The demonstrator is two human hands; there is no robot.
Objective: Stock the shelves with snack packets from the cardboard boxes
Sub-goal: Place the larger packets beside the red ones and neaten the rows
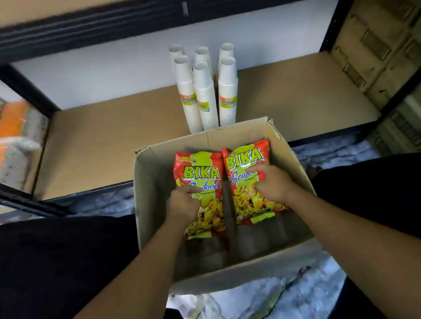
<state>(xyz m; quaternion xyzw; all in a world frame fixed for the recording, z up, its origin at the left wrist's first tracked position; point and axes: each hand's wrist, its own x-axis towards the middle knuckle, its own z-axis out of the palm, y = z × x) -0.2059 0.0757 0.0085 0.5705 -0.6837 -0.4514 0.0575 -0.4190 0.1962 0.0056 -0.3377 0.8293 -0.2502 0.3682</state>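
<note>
Both hands are in the cardboard box (pixel 203 135), lower centre of the frame, one snack packet each.
- left hand (pixel 183 205): fingers curled over the left edge of the left packet (pixel 202 173), gripping it. Thumb hidden under the packet.
- right hand (pixel 272 185): fingers bent down onto the right packet (pixel 245 160), gripping its right side. Fingertips are partly lost in the print.
- The packets sit side by side and face up. The hands cover part of the lettering.
- The box interior below the packets is dark, and I can't tell what is there.
- The box's far rim overlaps the lower shelf (pixel 103 136) and hides the bases of the paper cup stacks (pixel 205 95) behind it.
- Left edge: orange and clear wrapped goods (pixel 6 134), motion-blurred and cut off.
- Right edge: stacked cartons (pixel 379 45), print unreadable.
- The dark trouser legs (pixel 46 267) at either side hide most of the floor.
</note>
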